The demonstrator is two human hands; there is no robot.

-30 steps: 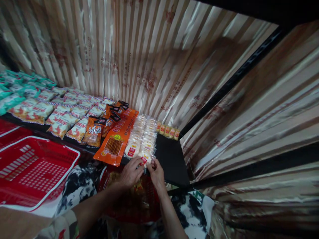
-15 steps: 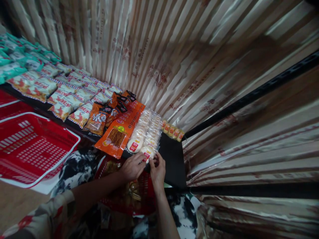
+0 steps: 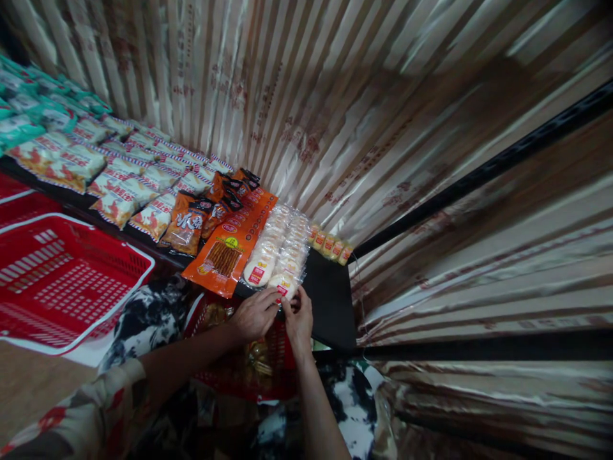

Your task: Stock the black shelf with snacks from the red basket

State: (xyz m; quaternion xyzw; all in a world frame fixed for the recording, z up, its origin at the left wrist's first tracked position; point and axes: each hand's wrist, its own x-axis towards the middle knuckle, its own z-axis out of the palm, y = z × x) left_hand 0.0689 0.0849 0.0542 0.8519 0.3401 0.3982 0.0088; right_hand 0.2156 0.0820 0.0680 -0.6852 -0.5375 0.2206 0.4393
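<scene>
Two rows of clear-wrapped white rice crackers lie on a black shelf [image 3: 330, 297]. At the near end of the right row is a rice cracker packet [image 3: 283, 285] with a red label. My left hand [image 3: 257, 314] is closed on its lower left edge. On its lower right edge, the thumb and fingers of my right hand [image 3: 299, 322] are pinched. To the left of the rows lies a large orange snack bag [image 3: 225, 252] with brown sticks pictured on it. Small yellow packets [image 3: 332, 245] stand in a line at the back right.
Smaller orange-and-black bags [image 3: 184, 223], white snack bags [image 3: 124, 198] and teal bags [image 3: 29, 105] fill the shelf leftward. A red basket [image 3: 71, 268] stands at the left; another red basket [image 3: 278, 377] with golden packets is below my hands. Black metal bars [image 3: 479, 176] edge the pleated sheeting [image 3: 306, 115].
The view has shifted slightly, so the shelf and baskets sit a little differently. Both hands stay at the same rice cracker packet, which now lies a bit closer in line with its row.
</scene>
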